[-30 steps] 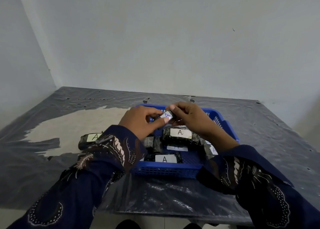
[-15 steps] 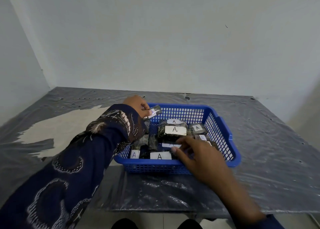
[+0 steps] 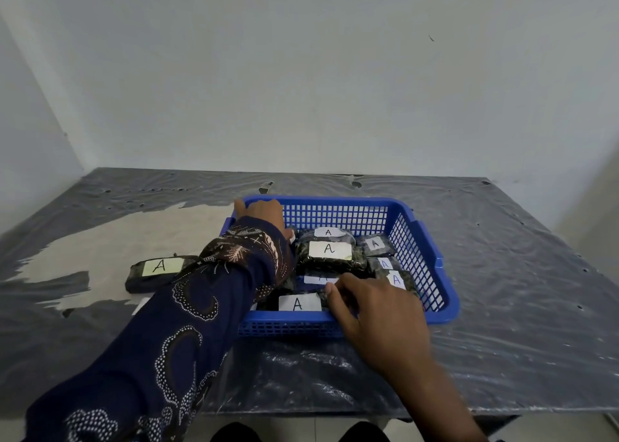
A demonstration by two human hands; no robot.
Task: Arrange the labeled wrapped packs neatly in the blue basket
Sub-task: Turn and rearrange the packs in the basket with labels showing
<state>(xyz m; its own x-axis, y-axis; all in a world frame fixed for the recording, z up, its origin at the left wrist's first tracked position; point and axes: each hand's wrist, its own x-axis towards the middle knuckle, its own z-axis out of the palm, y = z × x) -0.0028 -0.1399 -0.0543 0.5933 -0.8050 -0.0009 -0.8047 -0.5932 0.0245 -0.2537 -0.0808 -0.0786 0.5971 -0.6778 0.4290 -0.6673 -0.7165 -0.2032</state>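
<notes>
The blue basket (image 3: 447, 296) stands mid-table and holds several dark wrapped packs with white "A" labels. A large pack (image 3: 330, 250) lies on top in the middle. My left hand (image 3: 264, 214) reaches into the basket's far left corner, holding a small pack (image 3: 292, 235) that is mostly hidden beneath it. My right hand (image 3: 375, 307) rests over the near rim. Its fingertips touch the packs next to the near labeled pack (image 3: 298, 302). One more labeled pack (image 3: 157, 271) lies on the table left of the basket, partly behind my left sleeve.
Wrinkled grey plastic sheeting (image 3: 519, 291) covers the table, with a bare pale patch (image 3: 110, 237) on the left. Walls close off the back and the left side. The table's front edge runs just below my arms.
My left hand has lowered the small pack from above the rim into the basket's far left corner. My right hand has stayed at the near packs, with its fingers drawn in a little.
</notes>
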